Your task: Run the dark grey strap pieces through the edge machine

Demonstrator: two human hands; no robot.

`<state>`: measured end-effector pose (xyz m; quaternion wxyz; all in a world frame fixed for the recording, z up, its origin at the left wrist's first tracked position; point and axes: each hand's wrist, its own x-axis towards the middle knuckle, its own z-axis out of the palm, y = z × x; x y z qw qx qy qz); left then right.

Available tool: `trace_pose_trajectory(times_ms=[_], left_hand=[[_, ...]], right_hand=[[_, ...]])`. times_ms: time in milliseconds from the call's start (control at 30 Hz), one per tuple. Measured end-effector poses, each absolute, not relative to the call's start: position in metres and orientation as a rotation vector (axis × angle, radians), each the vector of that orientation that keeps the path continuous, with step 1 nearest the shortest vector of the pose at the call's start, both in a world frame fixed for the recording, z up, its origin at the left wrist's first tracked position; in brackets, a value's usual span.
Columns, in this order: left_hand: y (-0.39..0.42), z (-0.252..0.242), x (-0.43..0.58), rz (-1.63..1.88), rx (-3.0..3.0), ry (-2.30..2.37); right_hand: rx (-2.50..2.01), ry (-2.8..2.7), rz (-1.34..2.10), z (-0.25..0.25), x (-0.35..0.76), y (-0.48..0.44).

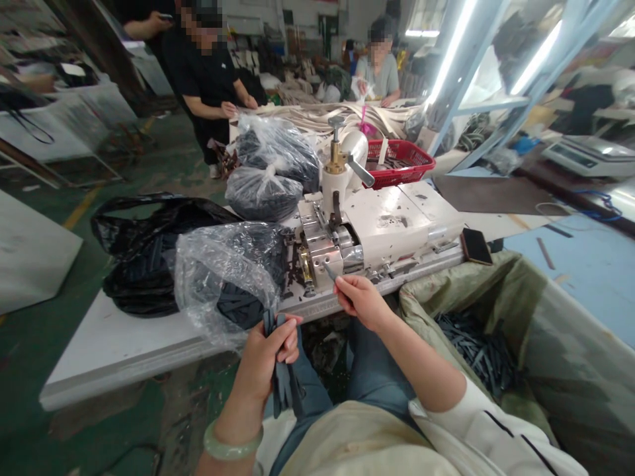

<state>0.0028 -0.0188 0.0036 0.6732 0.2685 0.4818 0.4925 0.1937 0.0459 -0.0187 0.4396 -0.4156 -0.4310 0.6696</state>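
My left hand (272, 350) is closed around a bundle of dark grey strips (284, 390), which hang down over my lap. Between the thumb and fingers of my right hand (358, 299) is one grey strip (329, 271), its far end close to the metal front of a white skiving machine (325, 251). Whether that end touches the metal I cannot tell. Left of the machine, a clear plastic bag (198, 284) lies open with many dark strips (241, 304) inside, just beyond my left hand.
A black bag (119, 291) of strips and tied clear bags (265, 192) sit on the table (84, 357). A red basket (401, 165) and a phone (475, 246) are beyond the machine. A fabric-lined bin (417, 291) of strips stands at right. Two people (201, 86) (380, 69) work behind.
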Motion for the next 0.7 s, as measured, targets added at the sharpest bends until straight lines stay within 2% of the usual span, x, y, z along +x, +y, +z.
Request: trace_pose_trajectory(times_ms=[200, 567, 700], left_hand=[[-0.02, 0.003, 0.001, 1.125, 0.576, 1.091], [-0.018, 0.0, -0.006, 1.136, 0.531, 1.09], [-0.018, 0.0, -0.006, 1.125, 0.528, 1.077]], right_hand=[[-1.07, -0.893, 1.555, -0.014, 0.194, 0.092], [-1.028, -0.607, 1.504, -0.011, 0.189, 0.099], [-0.949, -0.56, 1.261, -0.009, 0.218, 0.092]])
